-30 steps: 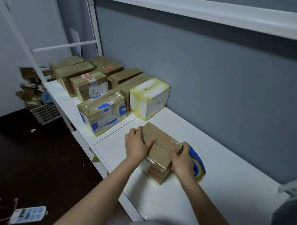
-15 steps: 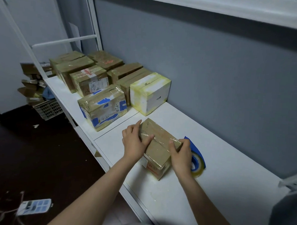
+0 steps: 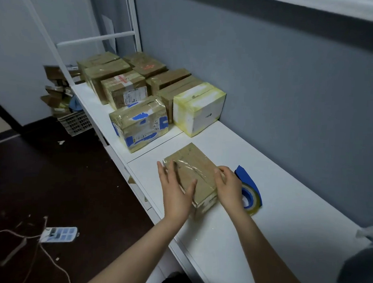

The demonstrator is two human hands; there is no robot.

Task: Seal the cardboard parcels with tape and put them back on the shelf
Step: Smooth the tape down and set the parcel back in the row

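A small cardboard parcel [image 3: 193,162] with clear tape across its top lies on the white shelf [image 3: 274,208] in front of me. My left hand [image 3: 175,189] lies flat on the parcel's left side, fingers straight and spread on the tape. My right hand [image 3: 228,187] holds the parcel's right edge with curled fingers. A blue tape dispenser [image 3: 248,190] with a clear roll sits on the shelf just right of my right hand, partly hidden by it.
Several taped parcels [image 3: 139,122] stand in rows on the shelf's left part, with a white and yellow box [image 3: 201,110] nearest. The grey wall [image 3: 268,80] runs behind. A crate of cardboard [image 3: 74,122] and a power strip [image 3: 58,234] lie on the dark floor.
My left hand has slid along the parcel's top and flattened out, fingers now straight. The right hand shifted slightly on the right edge. The parcel stays on the shelf.
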